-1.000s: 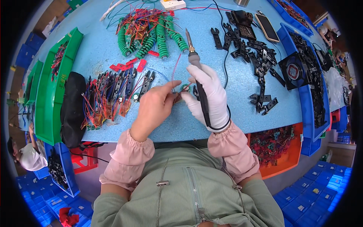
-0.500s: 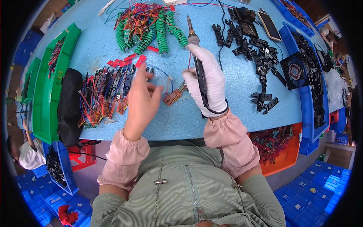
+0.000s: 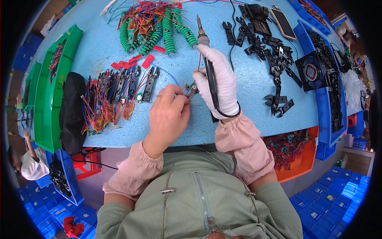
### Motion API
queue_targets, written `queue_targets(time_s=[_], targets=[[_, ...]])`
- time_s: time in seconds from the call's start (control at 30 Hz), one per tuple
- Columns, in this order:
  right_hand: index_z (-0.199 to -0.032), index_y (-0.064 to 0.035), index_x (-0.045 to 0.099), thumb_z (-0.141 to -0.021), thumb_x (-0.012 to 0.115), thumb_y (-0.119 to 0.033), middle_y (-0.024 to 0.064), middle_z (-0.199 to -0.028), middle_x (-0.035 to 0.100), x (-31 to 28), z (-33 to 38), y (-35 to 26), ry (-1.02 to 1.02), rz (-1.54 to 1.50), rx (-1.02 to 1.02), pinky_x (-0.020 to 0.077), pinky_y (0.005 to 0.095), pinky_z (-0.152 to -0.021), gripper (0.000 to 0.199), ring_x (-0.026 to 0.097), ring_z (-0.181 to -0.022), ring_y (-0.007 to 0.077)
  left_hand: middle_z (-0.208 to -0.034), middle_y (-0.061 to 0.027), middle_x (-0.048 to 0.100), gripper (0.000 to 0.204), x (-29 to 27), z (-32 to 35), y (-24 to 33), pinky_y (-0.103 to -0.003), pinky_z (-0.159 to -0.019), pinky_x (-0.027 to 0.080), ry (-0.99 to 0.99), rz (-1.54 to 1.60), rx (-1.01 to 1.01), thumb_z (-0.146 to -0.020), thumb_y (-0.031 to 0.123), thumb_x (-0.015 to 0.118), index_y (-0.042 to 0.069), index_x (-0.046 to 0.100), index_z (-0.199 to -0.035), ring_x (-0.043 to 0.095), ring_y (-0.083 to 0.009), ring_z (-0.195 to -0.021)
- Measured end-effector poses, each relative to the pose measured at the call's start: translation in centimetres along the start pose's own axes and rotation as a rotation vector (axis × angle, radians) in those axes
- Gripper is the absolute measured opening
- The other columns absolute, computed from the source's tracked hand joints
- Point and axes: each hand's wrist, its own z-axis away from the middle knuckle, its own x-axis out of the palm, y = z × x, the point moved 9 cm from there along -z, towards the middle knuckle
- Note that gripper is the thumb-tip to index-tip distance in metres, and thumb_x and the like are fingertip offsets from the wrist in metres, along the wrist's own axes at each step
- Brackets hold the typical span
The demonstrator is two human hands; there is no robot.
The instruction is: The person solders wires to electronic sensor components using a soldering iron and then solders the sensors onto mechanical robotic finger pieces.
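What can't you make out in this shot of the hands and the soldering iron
- Head view: the small wired part between the hands is too small to identify; the left hand covers part of it.
- Soldering iron: its grip is hidden inside the gloved right hand.
- Orange bin: the table edge cuts off most of it.

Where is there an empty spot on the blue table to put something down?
Bare table lies between the green tray and the green coiled wires, and right of the gloved right hand. The clip row and black parts are crowded.
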Motion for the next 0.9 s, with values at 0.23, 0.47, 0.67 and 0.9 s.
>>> queue_targets(time_s=[0.23,0.47,0.67,0.9], targets=[[-0.130,-0.0101,0.063,-0.071,0.063,0.015,0.0063,-0.123,0.063,0.7,-1.3,0.0,-0.013,-0.003,-0.085,0.0523,0.0247,-0.073,0.064,0.060,-0.083,0.0144,-0.102,-0.0069,0.060,0.016,0.3,-0.1,0.1,-0.036,-0.074,0.051,-0.148,0.198,0.054,-0.075,-0.002,0.069,0.004,0.063,-0.088,0.060,-0.0274,-0.083],[-0.129,-0.0102,0.063,-0.072,0.063,0.013,0.0069,-0.121,0.064,1.3,-1.5,-0.2,-0.026,0.003,-0.093,0.0520,0.0257,-0.073,0.062,0.061,-0.082,0.0158,-0.100,-0.0067,0.061,0.017,0.8,-0.2,-0.6,-0.036,-0.073,0.051,-0.204,0.265,0.046,-0.076,-0.004,0.069,0.004,0.063,-0.090,0.061,-0.0275,-0.082],[-0.130,-0.0101,0.063,-0.072,0.063,0.013,0.0068,-0.122,0.064,2.4,-2.6,-0.9,-0.067,-0.084,-0.127,0.0523,0.0256,-0.074,0.063,0.062,-0.085,0.0157,-0.096,-0.0067,0.062,0.018,0.6,-0.2,-1.8,-0.034,-0.070,0.049,-0.178,0.350,-0.033,-0.077,-0.006,0.066,0.003,0.062,-0.092,0.059,-0.0251,-0.077],[-0.133,-0.0096,0.062,-0.072,0.063,0.014,0.0101,-0.127,0.061,0.4,-2.6,-1.2,-0.064,-0.086,-0.113,0.0544,0.0261,-0.076,0.066,0.067,-0.088,0.0172,-0.088,-0.0064,0.063,0.020,1.2,-0.2,-3.0,-0.033,-0.065,0.046,-0.221,0.446,-0.252,-0.076,-0.009,0.063,0.003,0.062,-0.092,0.056,-0.0225,-0.072]])
